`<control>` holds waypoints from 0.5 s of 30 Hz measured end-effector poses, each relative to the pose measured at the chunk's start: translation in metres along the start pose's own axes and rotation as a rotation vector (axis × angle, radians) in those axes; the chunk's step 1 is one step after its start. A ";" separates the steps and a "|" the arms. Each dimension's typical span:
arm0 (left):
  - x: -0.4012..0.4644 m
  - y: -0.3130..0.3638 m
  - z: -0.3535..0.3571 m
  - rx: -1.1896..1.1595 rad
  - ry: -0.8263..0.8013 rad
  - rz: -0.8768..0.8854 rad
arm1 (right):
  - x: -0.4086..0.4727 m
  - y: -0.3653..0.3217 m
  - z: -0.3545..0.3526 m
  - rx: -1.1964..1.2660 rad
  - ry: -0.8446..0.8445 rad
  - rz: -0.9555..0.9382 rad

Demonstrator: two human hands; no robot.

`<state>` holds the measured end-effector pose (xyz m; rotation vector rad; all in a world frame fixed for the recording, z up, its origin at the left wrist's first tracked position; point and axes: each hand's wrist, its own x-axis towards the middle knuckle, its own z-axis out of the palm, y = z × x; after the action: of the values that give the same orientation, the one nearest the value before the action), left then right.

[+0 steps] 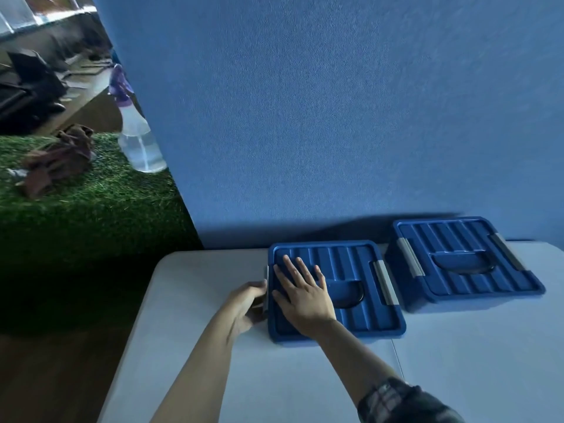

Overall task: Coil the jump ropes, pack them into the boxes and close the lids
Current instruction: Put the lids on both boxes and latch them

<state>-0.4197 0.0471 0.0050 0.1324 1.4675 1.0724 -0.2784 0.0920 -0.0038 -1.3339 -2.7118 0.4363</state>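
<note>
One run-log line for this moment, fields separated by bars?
right hand flat on near blue plastic box lid | left hand at its left latch | far blue box closed

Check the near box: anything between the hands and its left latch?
Nothing visible. The left hand is already at the left latch of the near box, and the right hand lies flat on that lid. The far box sits clear, to the right.

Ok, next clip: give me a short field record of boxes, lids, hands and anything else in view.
near box: blue ribbed plastic box, lid on
far box: second blue plastic box, lid on, grey latches down
right hand: flat on near lid
left hand: at near box's left latch
surface: white table
ropes: none visible
background: clear spray bottle on green turf
</note>
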 end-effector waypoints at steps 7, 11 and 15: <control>0.005 -0.004 -0.001 0.143 0.064 0.128 | -0.006 0.003 -0.007 -0.046 -0.052 -0.026; 0.001 -0.009 -0.001 0.058 0.037 0.074 | -0.011 0.006 -0.008 -0.053 -0.058 -0.042; 0.002 -0.011 0.003 0.010 0.026 0.102 | -0.012 0.005 -0.008 -0.048 -0.049 -0.041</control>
<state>-0.4120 0.0436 -0.0034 0.2027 1.5025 1.1534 -0.2655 0.0868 0.0029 -1.2931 -2.8008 0.4085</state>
